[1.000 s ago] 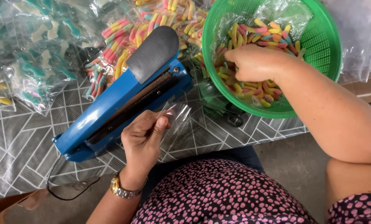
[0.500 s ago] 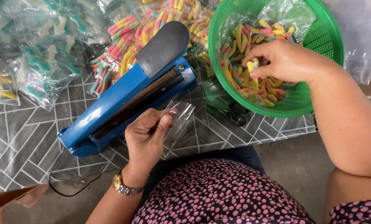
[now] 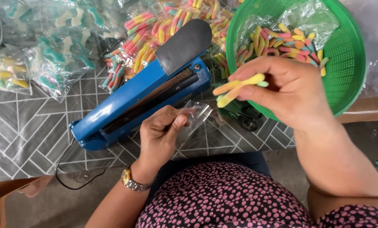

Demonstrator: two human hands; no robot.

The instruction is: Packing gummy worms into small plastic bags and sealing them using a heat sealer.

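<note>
The right hand (image 3: 288,90) hangs just in front of the green plastic basket (image 3: 345,63), fingers pinched around a few gummy worms (image 3: 235,88), yellow and orange, sticking out to the left. Below them, the left hand (image 3: 161,135) grips a small clear plastic bag (image 3: 193,118) between thumb and fingers, its mouth pointing up toward the candy, the two close but not touching. A gold wristwatch (image 3: 132,181) sits on that wrist.

The table wears a grey cloth with a geometric line pattern (image 3: 24,126). A blue impulse heat sealer (image 3: 142,97) lies slantwise on it, black handle pad raised at the far end, a black cord (image 3: 70,183) trailing off the table edge. Behind it lie sealed packets of gummy worms (image 3: 146,29), with packets of blue-and-white gummies (image 3: 58,46) to the left. More loose worms fill the clear liner in the basket. Below the table edge, bare grey concrete floor (image 3: 290,169).
</note>
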